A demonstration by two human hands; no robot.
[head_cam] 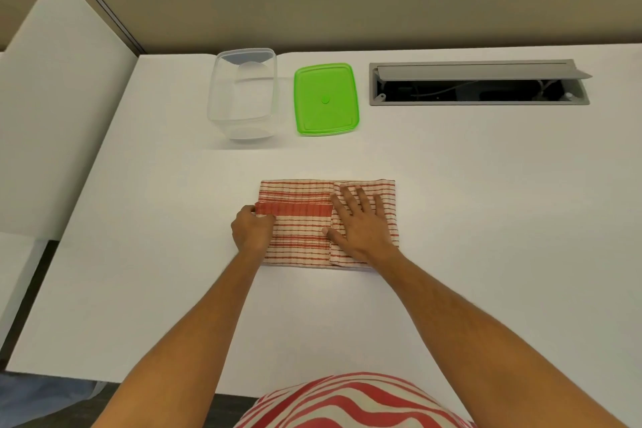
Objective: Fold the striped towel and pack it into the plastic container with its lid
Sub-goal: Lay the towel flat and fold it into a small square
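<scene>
Striped towel (298, 222) lies folded flat on the table (451, 184), well nearer you than the clear plastic container (243, 94). Your left hand (252, 229) pinches the towel's left edge, fingers curled on the cloth. Your right hand (361, 222) lies flat, fingers spread, pressing the folded-over right flap. Container stands upright, uncovered — green lid (326, 98) flat on the table just right of it, not touching. Open cable hatch (479, 82) further right of the lid.
</scene>
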